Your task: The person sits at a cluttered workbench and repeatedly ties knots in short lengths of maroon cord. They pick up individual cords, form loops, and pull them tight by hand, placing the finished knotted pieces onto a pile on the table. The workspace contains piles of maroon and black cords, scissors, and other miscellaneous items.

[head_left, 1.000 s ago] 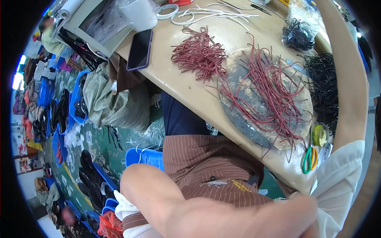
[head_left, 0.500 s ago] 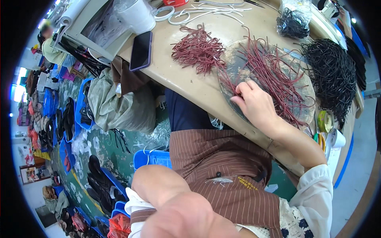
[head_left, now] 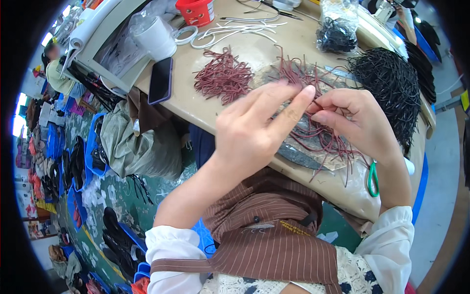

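Note:
My right hand (head_left: 360, 120) pinches a thin dark red cord (head_left: 317, 104) above a worn, round grey-and-tan board (head_left: 298, 153). My left hand (head_left: 254, 125) reaches over the board's left side, its thumb and forefinger tips close together right by that cord. Those left fingertips are partly blurred, and what lies between them is hidden. Loose dark red cords (head_left: 338, 147) spread over the board beneath both hands, some hanging past its near edge. To the left, a tangled heap of similar cords (head_left: 224, 76) lies on the beige table (head_left: 196, 109).
Green-handled scissors (head_left: 373, 180) lie by my right forearm. A big bundle of black cords (head_left: 389, 85) is at the right, a bagged black bundle (head_left: 337, 36) behind. Further left are a phone (head_left: 160, 81), a white roll (head_left: 155, 39), a red tub (head_left: 196, 12) and white cords (head_left: 235, 33).
My left hand has come up from near my lap to the board. My right hand has moved to the right and pinches a cord. Green scissor handles now show, and the view has shifted.

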